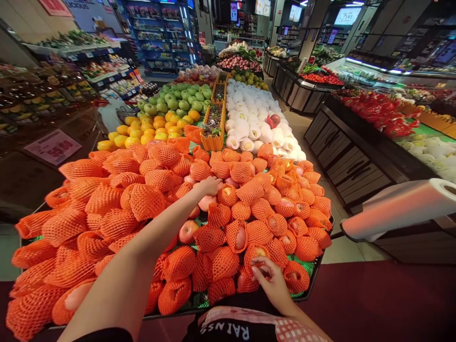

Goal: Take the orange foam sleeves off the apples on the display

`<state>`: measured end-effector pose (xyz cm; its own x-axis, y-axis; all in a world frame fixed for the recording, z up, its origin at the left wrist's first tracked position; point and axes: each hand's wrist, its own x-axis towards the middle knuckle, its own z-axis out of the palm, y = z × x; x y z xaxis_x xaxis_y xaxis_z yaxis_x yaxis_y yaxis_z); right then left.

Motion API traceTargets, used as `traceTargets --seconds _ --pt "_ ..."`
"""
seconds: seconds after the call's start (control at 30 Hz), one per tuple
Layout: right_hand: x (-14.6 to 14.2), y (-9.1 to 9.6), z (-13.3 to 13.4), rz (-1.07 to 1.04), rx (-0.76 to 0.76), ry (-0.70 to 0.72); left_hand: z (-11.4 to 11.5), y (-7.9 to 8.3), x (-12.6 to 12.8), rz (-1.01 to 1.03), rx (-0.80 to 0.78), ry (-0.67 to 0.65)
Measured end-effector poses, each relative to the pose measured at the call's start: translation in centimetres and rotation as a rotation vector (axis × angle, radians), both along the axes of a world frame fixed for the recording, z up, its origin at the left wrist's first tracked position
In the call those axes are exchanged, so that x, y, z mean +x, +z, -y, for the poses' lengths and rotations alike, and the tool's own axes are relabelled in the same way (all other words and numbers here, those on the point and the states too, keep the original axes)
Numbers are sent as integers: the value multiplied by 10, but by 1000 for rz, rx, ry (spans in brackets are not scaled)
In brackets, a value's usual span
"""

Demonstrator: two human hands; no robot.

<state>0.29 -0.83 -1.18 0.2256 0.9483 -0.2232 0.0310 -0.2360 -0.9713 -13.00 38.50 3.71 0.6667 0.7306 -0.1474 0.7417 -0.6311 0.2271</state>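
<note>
My left hand (211,185) reaches far across the heap of apples in orange foam nets. Its fingers are bent down together among the fruit, and their tips are partly hidden. Just below that hand lies a bare pinkish apple (206,203), and right of it a netted apple (228,194). Close to my body, my right hand (270,279) hovers with loosely curled fingers and a gap between thumb and forefinger. Nothing shows in it. Nearest to it is a netted apple (257,252) with its top uncovered. Another bare red apple (188,232) sits beside my left forearm.
Yellow fruit (153,129), green fruit (181,97) and white-netted fruit (245,123) lie behind, split by an orange planter fence (213,123). A plastic bag roll (402,209) sticks out at right. A price sign (53,146) stands left. The display's dark rim (313,285) runs before me.
</note>
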Motion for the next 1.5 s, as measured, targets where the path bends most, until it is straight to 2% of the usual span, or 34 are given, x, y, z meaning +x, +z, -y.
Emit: traceTargets --seconds 0.2,0.43,0.6,0.67,0.77,0.83,0.9,1.03,1.1,1.17,1.23,1.37,1.43,1.5 --pt "-1 6 2 63 25 -13 4 -12 5 -135 74 -49" --pt "-1 9 4 64 42 -43 26 -7 3 -171 198 -28" --pt "-3 8 8 116 46 -53 41 6 -18 -41 372 -19" --pt "-5 8 9 123 40 -50 48 16 -29 64 429 6" --pt "-6 7 9 124 31 -49 71 35 -43 257 433 41" --pt "-7 7 9 99 28 -33 95 42 -50 393 375 52" --pt "-7 6 10 72 23 -16 123 42 -54 531 226 64" --pt "-7 5 8 64 22 7 176 20 -57 748 -254 159" --pt "-8 4 8 73 24 17 193 6 -58 736 -387 169" --pt "-7 2 8 80 21 25 203 -4 -60 675 -408 154" --pt "-7 0 8 80 14 33 207 -8 -62 597 -317 137" --pt "-6 -3 9 67 3 39 202 -5 -65 346 37 149" --pt "-6 -4 9 44 -1 36 196 -3 -65 243 79 122" --pt "-6 -3 9 24 -6 33 191 -2 -66 206 17 78"
